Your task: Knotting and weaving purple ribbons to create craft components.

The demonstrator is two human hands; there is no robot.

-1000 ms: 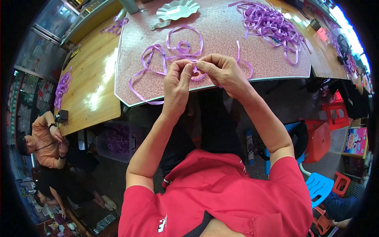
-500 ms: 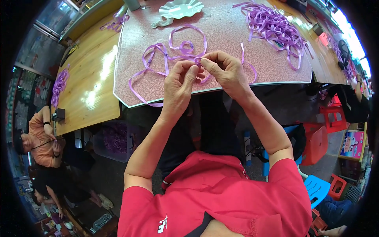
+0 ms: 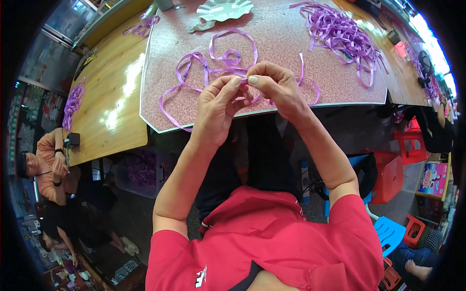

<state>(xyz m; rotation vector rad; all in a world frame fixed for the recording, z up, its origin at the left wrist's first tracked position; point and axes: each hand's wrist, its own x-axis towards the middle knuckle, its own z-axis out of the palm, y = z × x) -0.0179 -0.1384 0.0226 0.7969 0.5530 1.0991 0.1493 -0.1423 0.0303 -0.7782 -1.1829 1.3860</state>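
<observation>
Over the near edge of the pink speckled tabletop (image 3: 272, 43), my two hands meet fingertip to fingertip. Thumb and forefinger of my left hand (image 3: 216, 103) pinch a purple ribbon (image 3: 187, 57), its other fingers curled loosely below. My right hand (image 3: 280, 89) pinches the same ribbon close beside, forefinger bent over the thumb. Only a speck of purple shows between the tips; its exact shape there is hidden. From my fingers the ribbon trails in loose loops across the tabletop, to the left, behind and to the right of my hands.
A large heap of purple ribbons (image 3: 340, 36) lies at the far right. A white scalloped dish (image 3: 224, 9) stands at the back, beside a crumpled pale piece (image 3: 201, 26). Yellow wooden table (image 3: 109, 87) adjoins on the left, where a co-worker (image 3: 46, 165) sits. Red stools (image 3: 388, 177) stand right.
Both hands have drawn closer together at the fingertips; the small ribbon loop that showed between them is now mostly covered. The trailing ribbon has shifted slightly.
</observation>
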